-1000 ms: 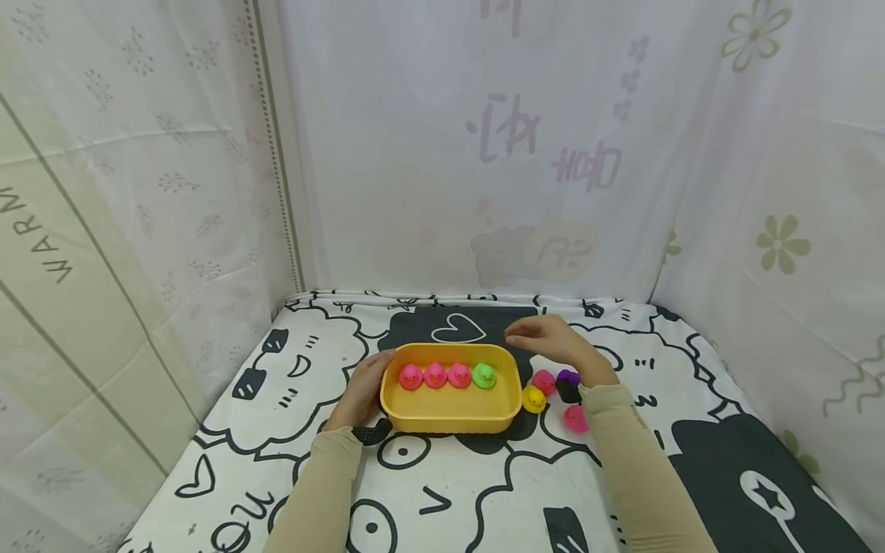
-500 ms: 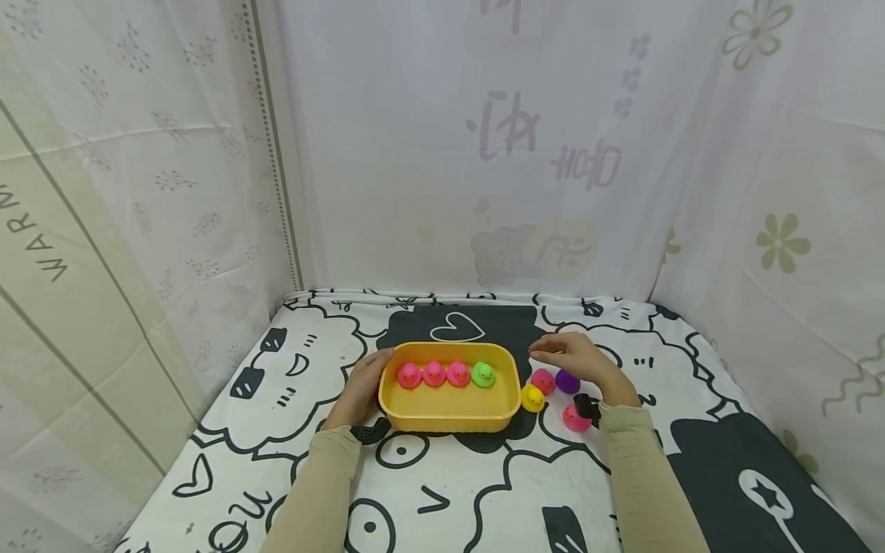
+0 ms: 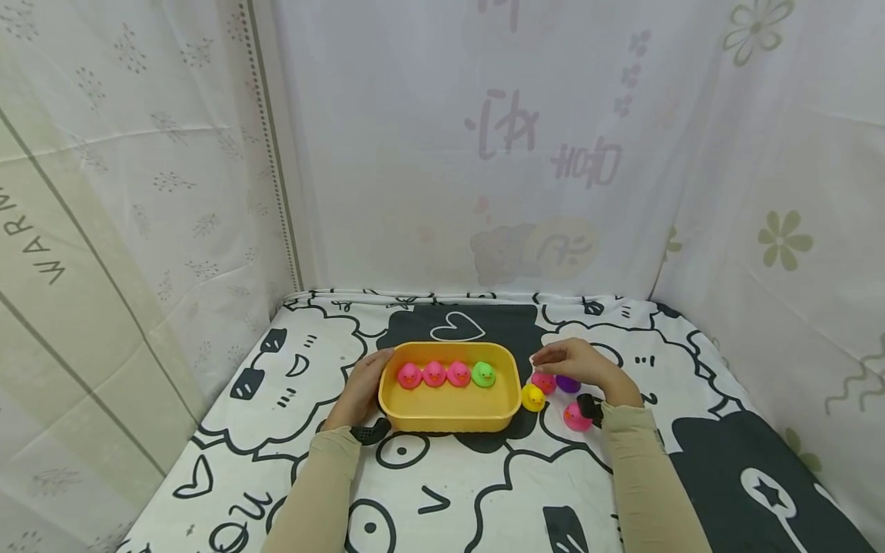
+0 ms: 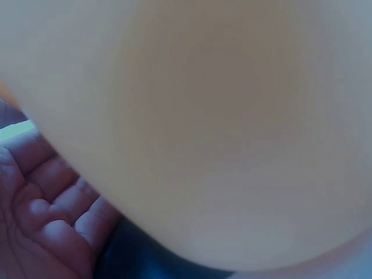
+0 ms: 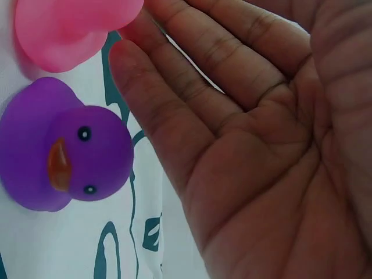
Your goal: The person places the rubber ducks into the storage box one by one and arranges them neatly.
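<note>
My left hand (image 3: 361, 389) lies against the left end of the yellow tray (image 3: 442, 424), fingers along its outer wall. In the left wrist view the tray wall hides much of the left hand (image 4: 49, 203). Three pink rubber ducks (image 3: 434, 375) and a green rubber duck (image 3: 483, 375) stand in a row inside the tray. My right hand (image 3: 581, 362) is over a pink rubber duck (image 3: 544, 382) right of the tray, its fingertips close to that duck. In the right wrist view the fingers of the right hand (image 5: 250, 145) are extended, beside a purple rubber duck (image 5: 87, 151).
A yellow rubber duck (image 3: 533, 398) sits at the tray's right side. Nearer to me, another pink rubber duck (image 3: 575, 417) is partly covered by the black wrist camera (image 3: 590, 407). A black-and-white patterned cloth (image 3: 429, 491) covers the table, with pale curtains (image 3: 442, 153) around it.
My right hand has moved right and toward me, from beyond the tray's far right corner to above the pink rubber duck outside. My left hand and the tray have stayed in place.
</note>
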Demonstrator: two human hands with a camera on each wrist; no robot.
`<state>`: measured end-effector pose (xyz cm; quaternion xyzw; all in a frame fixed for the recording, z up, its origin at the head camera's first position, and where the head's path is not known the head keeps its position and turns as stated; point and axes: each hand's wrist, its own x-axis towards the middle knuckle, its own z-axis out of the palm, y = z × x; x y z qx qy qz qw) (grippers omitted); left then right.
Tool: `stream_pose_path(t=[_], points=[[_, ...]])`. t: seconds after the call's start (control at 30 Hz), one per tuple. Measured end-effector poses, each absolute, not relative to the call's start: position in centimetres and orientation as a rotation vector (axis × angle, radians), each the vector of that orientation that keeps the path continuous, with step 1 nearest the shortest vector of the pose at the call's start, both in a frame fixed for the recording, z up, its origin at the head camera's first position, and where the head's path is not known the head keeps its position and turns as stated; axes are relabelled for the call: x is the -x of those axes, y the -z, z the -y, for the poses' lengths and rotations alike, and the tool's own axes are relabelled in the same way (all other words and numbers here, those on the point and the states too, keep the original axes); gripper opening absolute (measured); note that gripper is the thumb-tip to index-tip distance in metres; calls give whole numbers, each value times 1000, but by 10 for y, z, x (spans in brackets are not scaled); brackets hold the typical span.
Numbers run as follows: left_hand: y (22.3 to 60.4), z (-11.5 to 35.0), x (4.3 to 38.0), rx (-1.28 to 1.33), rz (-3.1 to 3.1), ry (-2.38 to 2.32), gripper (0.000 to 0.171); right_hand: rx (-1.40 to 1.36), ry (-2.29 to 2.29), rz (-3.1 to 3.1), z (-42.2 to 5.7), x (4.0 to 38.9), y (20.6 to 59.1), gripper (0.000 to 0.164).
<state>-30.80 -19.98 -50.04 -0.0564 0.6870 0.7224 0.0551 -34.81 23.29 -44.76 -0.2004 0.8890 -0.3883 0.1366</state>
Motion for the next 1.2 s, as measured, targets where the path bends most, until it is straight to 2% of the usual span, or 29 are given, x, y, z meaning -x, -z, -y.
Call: stream_pose_path(t=[0.43, 0.87, 1.2], points=[[502, 198, 309, 177, -2086, -2198, 62, 544, 1035, -2587, -235, 349, 451, 24], [497, 199, 307, 152, -2076, -2200, 56, 533, 1016, -2629, -239, 347, 448, 26], [502, 200, 308, 143, -2081, -2192, 61, 505, 1004, -2605, -241, 343, 446, 28]])
